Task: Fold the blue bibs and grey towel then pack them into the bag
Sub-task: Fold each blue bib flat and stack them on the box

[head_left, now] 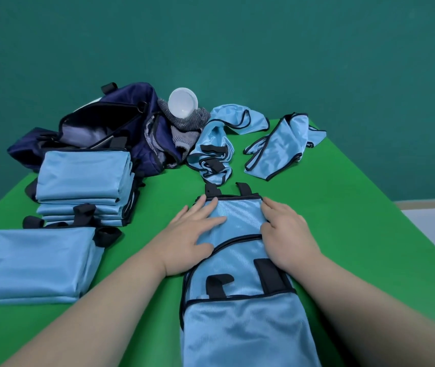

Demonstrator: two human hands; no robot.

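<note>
Blue bib point(237, 221) mid-fold, near centre | left grip point(195, 231), right grip point(284, 234) released, flat, seemingly pinning creases | folded stack point(84, 176) left, handy to bag point(131, 120)

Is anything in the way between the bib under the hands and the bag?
Mostly not. Bare table lies between the bib and the bag. A stack of folded bibs sits against the bag's near side, left of the straight path.

Bright, even light fills the room; the left hand point(192, 234) and right hand point(288, 234) throw only thin, soft shadows on the green table point(356, 207); the bib point(237, 218) beneath them shows a faint sheen, no glare; the forearms point(92, 313) behind the wrists blur; the table edges beyond the fingertips bow with wide-angle distortion.
</note>
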